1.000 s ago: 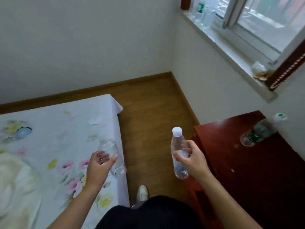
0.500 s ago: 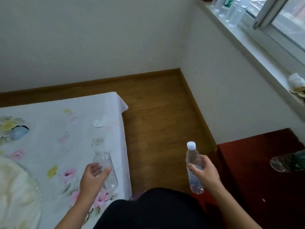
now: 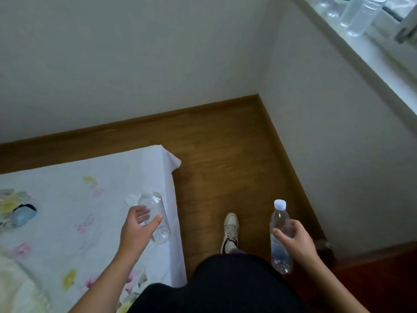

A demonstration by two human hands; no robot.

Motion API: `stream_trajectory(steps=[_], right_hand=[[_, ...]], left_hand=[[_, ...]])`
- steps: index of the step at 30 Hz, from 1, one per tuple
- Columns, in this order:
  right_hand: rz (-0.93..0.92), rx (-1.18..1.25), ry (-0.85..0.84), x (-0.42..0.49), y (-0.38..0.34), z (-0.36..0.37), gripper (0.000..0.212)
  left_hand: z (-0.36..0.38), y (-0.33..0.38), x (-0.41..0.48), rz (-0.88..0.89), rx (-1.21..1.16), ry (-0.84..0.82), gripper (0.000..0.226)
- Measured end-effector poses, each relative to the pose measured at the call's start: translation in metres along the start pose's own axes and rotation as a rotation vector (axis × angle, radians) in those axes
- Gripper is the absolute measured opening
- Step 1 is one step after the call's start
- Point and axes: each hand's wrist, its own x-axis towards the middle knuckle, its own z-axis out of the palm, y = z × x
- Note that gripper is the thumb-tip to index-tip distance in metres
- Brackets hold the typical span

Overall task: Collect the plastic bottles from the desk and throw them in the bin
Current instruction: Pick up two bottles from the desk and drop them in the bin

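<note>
Bottles (image 3: pixel 280 236) in both hands as before, fingers (image 3: pixel 279 234) clenched round each, desk now nearly out of view

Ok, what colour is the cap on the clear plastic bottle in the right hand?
White. The cap tops the upright clear plastic bottle in the right hand, clearest in the head view.

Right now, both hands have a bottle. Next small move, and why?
Probably turn and look for the bin: none is in view. The left hand holds a clear bottle over the floral bed sheet, and the right hand grips a white-capped bottle upright, so neither hand can take another.
</note>
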Motion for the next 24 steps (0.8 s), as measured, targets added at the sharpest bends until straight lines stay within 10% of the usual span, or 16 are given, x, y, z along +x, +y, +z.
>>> stream_trajectory(steps=[14, 24], right_hand=[[-0.472, -0.184, -0.338, 0.198, -0.308, 0.031, 0.051], [-0.431, -0.291, -0.257, 0.331, -0.397, 0.043, 0.045]], left_hand=[[-0.02, 0.04, 0.12, -0.355, -0.179, 0.375, 0.045], [0.003, 0.115, 0.296, -0.397, -0.242, 0.279, 0.046]])
